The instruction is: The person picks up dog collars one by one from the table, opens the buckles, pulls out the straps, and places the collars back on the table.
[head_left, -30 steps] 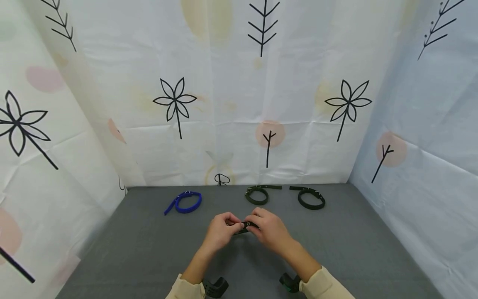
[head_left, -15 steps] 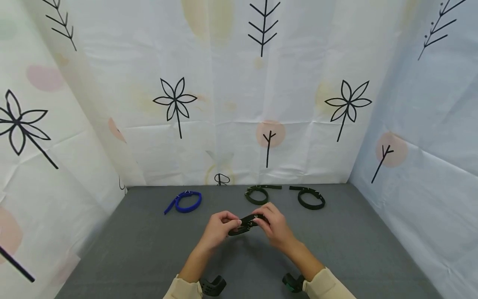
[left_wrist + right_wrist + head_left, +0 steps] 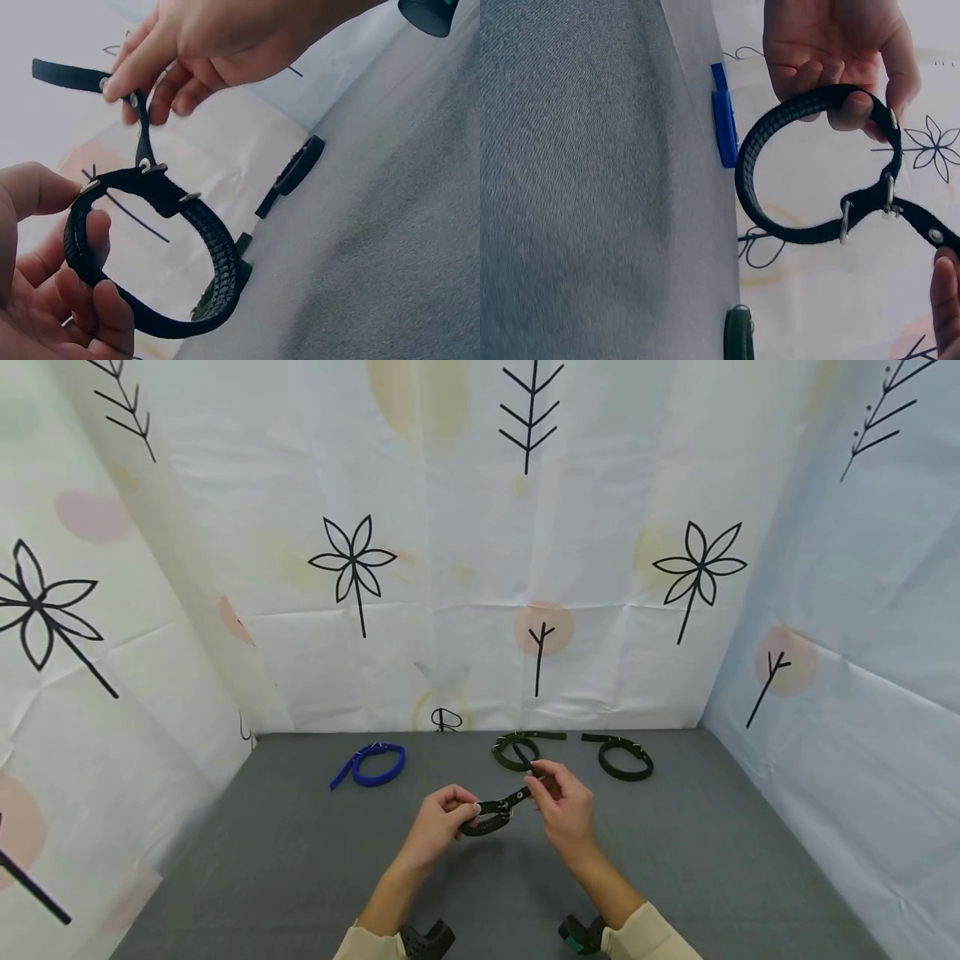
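A black buckle collar (image 3: 486,830) is held up over the grey table, formed into a loop with its tail through the metal buckle (image 3: 889,193). My left hand (image 3: 441,820) grips the side of the loop between thumb and fingers. Its padded, textured lining (image 3: 223,262) shows in the left wrist view. With thumb and fingertips, my right hand (image 3: 564,806) pinches the collar's tail beyond the buckle, near the metal eyelets. The tail's free tip (image 3: 66,75) sticks out past those fingers.
A blue collar (image 3: 399,763) lies looped at the back left of the grey table (image 3: 300,860). Two dark green collars, one behind my hands (image 3: 513,767) and another collar (image 3: 628,775) to its right, lie near the patterned cloth wall (image 3: 465,652).
My right hand has moved away from the left, up and to the right, drawing the tail out from the buckle. The loop and buckle have come into clearer view.
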`<state>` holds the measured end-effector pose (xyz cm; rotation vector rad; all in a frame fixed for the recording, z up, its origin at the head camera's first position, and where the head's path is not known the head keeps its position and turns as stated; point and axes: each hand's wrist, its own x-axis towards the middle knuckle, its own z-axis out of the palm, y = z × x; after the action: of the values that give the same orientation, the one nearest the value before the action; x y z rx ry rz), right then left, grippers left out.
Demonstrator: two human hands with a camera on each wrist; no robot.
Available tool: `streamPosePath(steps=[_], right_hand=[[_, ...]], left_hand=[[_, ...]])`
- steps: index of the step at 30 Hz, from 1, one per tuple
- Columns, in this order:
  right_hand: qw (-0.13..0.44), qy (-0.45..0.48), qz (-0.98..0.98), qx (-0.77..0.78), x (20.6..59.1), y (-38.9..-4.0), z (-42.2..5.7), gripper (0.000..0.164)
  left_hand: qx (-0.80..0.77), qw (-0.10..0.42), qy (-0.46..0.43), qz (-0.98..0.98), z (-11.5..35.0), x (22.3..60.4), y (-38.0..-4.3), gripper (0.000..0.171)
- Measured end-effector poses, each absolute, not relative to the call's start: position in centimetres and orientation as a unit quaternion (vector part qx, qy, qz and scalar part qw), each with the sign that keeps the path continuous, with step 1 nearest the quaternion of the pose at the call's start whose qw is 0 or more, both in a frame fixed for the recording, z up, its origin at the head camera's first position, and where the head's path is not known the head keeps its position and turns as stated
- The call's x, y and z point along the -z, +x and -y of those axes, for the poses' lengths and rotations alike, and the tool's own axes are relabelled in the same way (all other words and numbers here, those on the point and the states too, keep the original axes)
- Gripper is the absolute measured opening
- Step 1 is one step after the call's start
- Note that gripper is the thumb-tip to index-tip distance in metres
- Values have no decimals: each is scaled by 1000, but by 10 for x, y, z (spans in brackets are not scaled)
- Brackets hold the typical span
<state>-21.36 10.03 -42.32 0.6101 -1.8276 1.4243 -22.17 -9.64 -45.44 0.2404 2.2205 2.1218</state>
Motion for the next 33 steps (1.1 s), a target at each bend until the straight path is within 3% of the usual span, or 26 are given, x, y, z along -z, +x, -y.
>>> streamPosePath(steps=[5, 11, 17, 28, 33], right_hand=[[312, 150, 720, -602, 420, -208, -94, 7], [243, 99, 682, -683, 424, -208, -88, 12], [249, 96, 670, -693, 425, -210, -84, 11], [259, 95, 663, -696, 421, -203, -78, 10], [263, 105, 661, -695, 424, -203, -79, 9]], left_hand=[[-699, 9, 70, -712, 92, 456, -221, 13], [-584, -52, 88, -805, 86, 453, -217, 12], [-439, -129, 124, -881, 77, 448, -212, 14], [-423, -185, 92, -882, 58, 446, -215, 6], [-410, -175, 76, -892, 54, 444, -217, 11]])
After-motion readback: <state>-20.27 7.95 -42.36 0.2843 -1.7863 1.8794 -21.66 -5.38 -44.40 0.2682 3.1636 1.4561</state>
